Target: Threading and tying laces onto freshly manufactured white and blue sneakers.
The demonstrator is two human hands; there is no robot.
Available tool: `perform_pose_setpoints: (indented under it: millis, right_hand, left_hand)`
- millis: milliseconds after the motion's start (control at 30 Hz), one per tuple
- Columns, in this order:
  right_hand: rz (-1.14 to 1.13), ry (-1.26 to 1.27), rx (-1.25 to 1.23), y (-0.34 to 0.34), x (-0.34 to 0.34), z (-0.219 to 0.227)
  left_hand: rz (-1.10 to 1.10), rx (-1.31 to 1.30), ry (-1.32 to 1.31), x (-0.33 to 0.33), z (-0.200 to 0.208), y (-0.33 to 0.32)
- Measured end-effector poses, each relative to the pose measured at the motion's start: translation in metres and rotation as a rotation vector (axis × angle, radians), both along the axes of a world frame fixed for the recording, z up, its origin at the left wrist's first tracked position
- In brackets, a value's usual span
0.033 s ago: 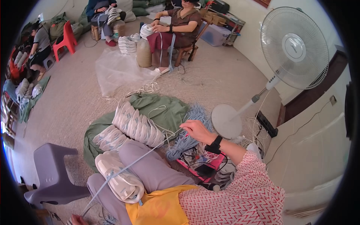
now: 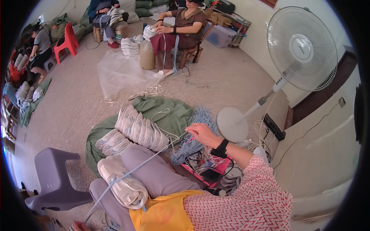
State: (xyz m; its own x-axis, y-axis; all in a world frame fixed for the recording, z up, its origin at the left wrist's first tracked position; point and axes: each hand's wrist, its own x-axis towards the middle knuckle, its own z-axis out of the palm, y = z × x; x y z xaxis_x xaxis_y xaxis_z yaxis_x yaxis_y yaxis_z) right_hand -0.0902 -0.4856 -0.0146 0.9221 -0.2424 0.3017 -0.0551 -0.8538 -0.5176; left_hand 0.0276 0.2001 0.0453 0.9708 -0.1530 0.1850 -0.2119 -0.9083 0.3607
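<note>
Between my two hands stretches a pale blue-grey flat lace (image 2: 153,156), pulled straight across my lap. My right hand (image 2: 203,134), arm reaching forward, pinches its far end. At the lower left edge my left hand (image 2: 80,226) is closed on the other end, mostly cut off by the frame. Under the lace, a cream bundle of what look like shoe uppers (image 2: 129,188) lies on my thighs, touching no finger. Beyond my knee, stacked white shoe uppers (image 2: 138,125) with blue-grey marks rest on a green cloth (image 2: 169,107). Beside them lies a heap of blue-grey laces (image 2: 187,148).
A grey plastic chair (image 2: 54,173) stands at my left. To the right are a standing fan (image 2: 233,125), a black power strip (image 2: 273,127) with loose cables and a pink tray (image 2: 221,169) of small items. Ahead, a seated person (image 2: 185,23) handles a white bundle; others sit farther left.
</note>
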Motion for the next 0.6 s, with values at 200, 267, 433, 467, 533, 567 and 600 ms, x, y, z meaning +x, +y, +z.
perform_pose_setpoints:
  millis: [200, 267, 433, 467, 533, 567, 600]
  right_hand:
    - [-0.052, 0.002, 0.051, -0.012, -0.005, -0.013]
    - [-0.079, 0.083, 0.101, -0.011, 0.001, -0.006]
    - [-0.097, 0.030, -0.024, -0.066, -0.018, -0.028]
    - [-0.152, 0.086, 0.048, -0.085, -0.025, -0.033]
    - [-0.226, 0.175, 0.152, -0.088, -0.016, -0.023]
    - [-0.227, 0.160, 0.159, -0.093, -0.013, -0.020]
    - [-0.190, 0.169, 0.165, -0.099, -0.011, -0.021]
  left_hand:
    - [0.124, 0.165, 0.076, 0.009, -0.036, 0.081]
    - [0.220, -0.214, -0.029, 0.004, -0.095, 0.150]
    - [0.196, 0.006, -0.066, 0.009, -0.040, 0.071]
    - [0.170, 0.016, -0.083, 0.016, -0.041, 0.074]
    - [0.195, 0.022, -0.079, 0.013, -0.027, 0.072]
    - [0.206, 0.035, -0.089, 0.012, -0.024, 0.079]
    - [0.208, 0.045, -0.099, 0.009, -0.023, 0.087]
